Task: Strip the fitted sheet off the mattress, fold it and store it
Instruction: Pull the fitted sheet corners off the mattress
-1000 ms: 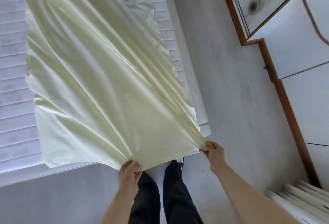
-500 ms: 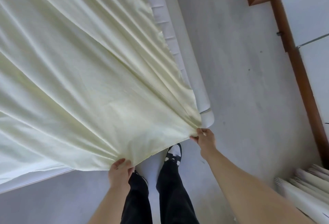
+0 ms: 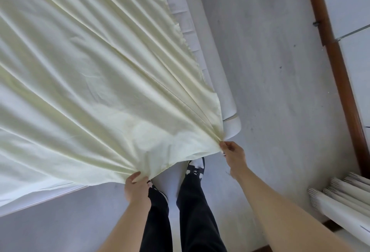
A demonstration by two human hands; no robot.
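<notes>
A pale yellow fitted sheet is spread wide over the white quilted mattress, pulled into long folds that fan toward me. My left hand grips the sheet's near edge at the bottom centre. My right hand pinches the sheet's corner beside the mattress's near right corner. Between the two hands the near edge sags over the foot of the bed. Most of the mattress is hidden under the sheet.
I stand at the bed's corner on a grey floor, my legs in black trousers. A wood-trimmed white wardrobe runs along the right. Stacked white rolls lie at the lower right.
The sheet has billowed down and spread left, now covering the mattress that showed at left earlier. Both hands have kept their grip on the sheet, and the view has tilted down.
</notes>
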